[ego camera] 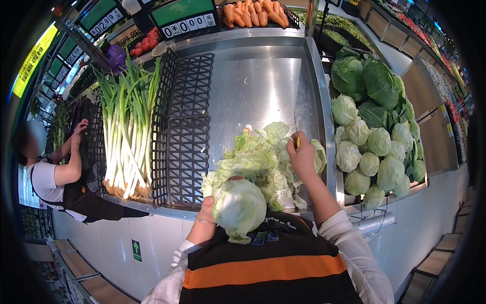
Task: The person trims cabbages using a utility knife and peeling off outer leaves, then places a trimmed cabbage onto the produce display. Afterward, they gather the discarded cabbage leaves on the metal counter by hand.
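Observation:
A pale green head of lettuce or cabbage (240, 208) rests in my left hand (207, 212), held close to the apron with its reddish-brown cut stem facing the counter. My right hand (302, 154) grips a thin knife (295, 123) with a yellow part at its handle, its blade pointing away from me over the metal counter. Beneath and between my hands lies a heap of loose, torn outer leaves (258, 159). Another leafy piece (318, 156) sits just right of my right hand.
Bare stainless steel (262, 83) lies beyond the leaves. Left are black plastic grates (188, 125) and a crate of long green onions (129, 129). Right is a pile of cabbage heads (379, 144); carrots (256, 13) lie behind. A person (57, 171) in an apron stands far left.

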A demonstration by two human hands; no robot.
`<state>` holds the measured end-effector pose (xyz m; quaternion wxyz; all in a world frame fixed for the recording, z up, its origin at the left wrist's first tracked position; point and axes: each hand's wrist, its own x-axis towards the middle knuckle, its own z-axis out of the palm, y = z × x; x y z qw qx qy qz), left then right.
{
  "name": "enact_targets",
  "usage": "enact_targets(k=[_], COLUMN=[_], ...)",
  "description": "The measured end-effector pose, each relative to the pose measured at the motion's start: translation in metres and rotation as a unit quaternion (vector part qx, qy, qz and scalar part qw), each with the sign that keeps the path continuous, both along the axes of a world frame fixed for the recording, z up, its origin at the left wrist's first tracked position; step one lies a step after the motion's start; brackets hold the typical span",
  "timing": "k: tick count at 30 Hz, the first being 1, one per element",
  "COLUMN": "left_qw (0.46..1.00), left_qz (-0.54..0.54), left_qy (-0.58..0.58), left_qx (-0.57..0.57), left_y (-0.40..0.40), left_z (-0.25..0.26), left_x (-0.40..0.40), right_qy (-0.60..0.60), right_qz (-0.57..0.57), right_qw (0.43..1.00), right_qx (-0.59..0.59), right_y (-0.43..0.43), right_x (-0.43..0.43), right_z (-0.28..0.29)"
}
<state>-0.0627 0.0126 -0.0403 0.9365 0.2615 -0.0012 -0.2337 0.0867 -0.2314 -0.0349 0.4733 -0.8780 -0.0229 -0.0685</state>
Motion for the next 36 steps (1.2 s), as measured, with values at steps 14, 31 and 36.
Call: enact_targets(k=[14,31,36], left_qw=[0.994,0.952,0.944], left_qz=[0.009,0.273,0.309], left_qy=[0.036,-0.039,-0.023], left_qx=[0.103,0.136,0.111], left_y=[0.014,0.000,-0.003], left_z=[-0.015,-0.021,-0.020], left_x=[-0.004,0.009,0.006], right_qy=[-0.081,0.166,0.123], right_qz=[0.332,0.279,0.256], right_qw=[0.939,0.944,0.951], right_qx=[0.036,0.049,0.119], right_y=[0.024,0.037,0.042], right_x=[-0.080,-0.088,-0.083], right_z=[0.052,0.054,0.034])
